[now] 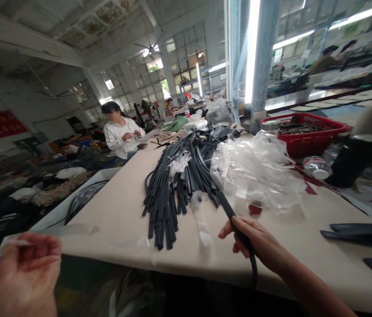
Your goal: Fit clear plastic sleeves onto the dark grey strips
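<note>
My right hand (255,240) grips a flat dark strap (227,206) between thumb and fingers. One end points toward the pile, and the other curls down past the table's front edge. At the lower left, my left hand (27,273) is blurred and closed, with a whitish strip of film (14,242) pinched at its fingertips. A big heap of similar dark straps (164,207) spreads over the middle of the table. Between the heap and my right hand lies a narrow translucent plastic strip (200,224).
Crumpled clear plastic sheets (258,169) lie right of the heap, with a red basket (321,141) behind. More dark pieces (364,233) rest at the right. Beyond the table's left edge, a person in white (121,132) sits working. A pale bin (80,198) stands alongside.
</note>
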`<state>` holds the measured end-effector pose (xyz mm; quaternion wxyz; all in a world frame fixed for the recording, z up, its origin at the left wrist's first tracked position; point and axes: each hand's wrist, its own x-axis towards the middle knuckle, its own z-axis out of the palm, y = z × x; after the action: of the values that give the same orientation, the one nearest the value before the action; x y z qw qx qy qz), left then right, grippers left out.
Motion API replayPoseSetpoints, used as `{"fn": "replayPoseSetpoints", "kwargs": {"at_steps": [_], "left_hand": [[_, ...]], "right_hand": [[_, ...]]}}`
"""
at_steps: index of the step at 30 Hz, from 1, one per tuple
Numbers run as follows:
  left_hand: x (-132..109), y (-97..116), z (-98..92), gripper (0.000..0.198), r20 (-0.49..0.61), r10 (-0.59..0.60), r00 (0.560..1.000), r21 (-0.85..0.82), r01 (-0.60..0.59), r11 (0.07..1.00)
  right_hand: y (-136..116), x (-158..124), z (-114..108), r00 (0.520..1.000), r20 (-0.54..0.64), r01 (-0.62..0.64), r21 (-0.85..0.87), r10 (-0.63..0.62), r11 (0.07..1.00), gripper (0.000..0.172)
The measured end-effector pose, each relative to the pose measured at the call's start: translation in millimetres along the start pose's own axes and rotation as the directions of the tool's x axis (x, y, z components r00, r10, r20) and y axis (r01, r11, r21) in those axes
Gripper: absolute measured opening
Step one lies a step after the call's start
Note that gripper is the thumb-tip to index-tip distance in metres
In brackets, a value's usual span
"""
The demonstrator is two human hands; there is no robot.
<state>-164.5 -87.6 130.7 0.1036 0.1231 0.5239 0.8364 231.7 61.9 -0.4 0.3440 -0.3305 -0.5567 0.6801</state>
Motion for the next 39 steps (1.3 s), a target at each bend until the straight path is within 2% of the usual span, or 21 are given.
{"fn": "replayPoseSetpoints", "kwargs": {"at_steps": [1,2,3,4,5,7,9,11,13,18,21,25,32,39], "left_hand": [[-12,-10,-4.3,0.033,-0.022,-0.037,0.999,-0.113,0.034,0.993],[-26,-25,-6.9,0.030,-0.030,-0.138,0.990,-0.230,0.127,0.965],[-41,-45,-7.7,0.030,-0.026,-0.268,0.963,-0.267,0.251,0.930],[-56,-66,-7.0,0.030,-0.018,-0.379,0.925,-0.281,0.359,0.890],[-71,-88,-5.1,0.031,0.018,-0.503,0.864,-0.281,0.487,0.827],[-98,-124,1.4,0.030,0.107,-0.660,0.744,-0.304,0.656,0.691],[-118,-148,9.7,0.028,0.197,-0.729,0.656,-0.315,0.746,0.587],[-133,-160,17.8,0.026,0.240,-0.751,0.615,-0.306,0.782,0.543],[-142,-165,24.5,0.023,0.250,-0.751,0.611,-0.296,0.787,0.541],[-154,-172,32.2,0.022,0.279,-0.723,0.632,-0.288,0.773,0.565],[-156,-174,32.0,0.018,0.291,-0.718,0.632,-0.260,0.774,0.577],[-156,-176,28.4,0.020,0.297,-0.739,0.604,-0.261,0.796,0.546],[-156,-177,26.7,0.022,0.275,-0.726,0.631,-0.296,0.773,0.560],[-158,-178,26.9,0.023,0.305,-0.725,0.618,-0.271,0.786,0.556]], "right_hand": [[-2,-2,8,0.998,0.054,-0.015,-0.055,0.018,0.998,0.058],[-3,-3,16,0.994,0.104,-0.029,-0.119,0.041,0.993,0.057],[-5,-5,24,0.986,0.149,-0.038,-0.191,0.068,0.981,0.056],[-5,-6,32,0.979,0.184,-0.038,-0.266,0.090,0.963,0.053],[-5,-8,40,0.972,0.211,-0.026,-0.339,0.103,0.940,0.050],[-3,-12,51,0.963,0.244,0.014,-0.458,0.110,0.889,0.044],[0,-16,58,0.962,0.249,0.033,-0.527,0.117,0.849,0.039],[4,-20,62,0.964,0.233,0.030,-0.565,0.124,0.824,0.037],[6,-23,63,0.971,0.213,0.044,-0.604,0.108,0.795,0.035],[8,-26,64,0.978,0.203,0.110,-0.685,0.044,0.720,0.035],[14,-25,63,0.978,0.205,0.125,-0.703,0.031,0.700,0.034],[21,-22,65,0.978,0.210,0.157,-0.727,-0.001,0.668,0.035],[20,-17,73,0.981,0.196,0.155,-0.762,-0.005,0.629,0.032],[20,-16,73,0.982,0.188,0.156,-0.765,-0.016,0.624,0.033]]}}
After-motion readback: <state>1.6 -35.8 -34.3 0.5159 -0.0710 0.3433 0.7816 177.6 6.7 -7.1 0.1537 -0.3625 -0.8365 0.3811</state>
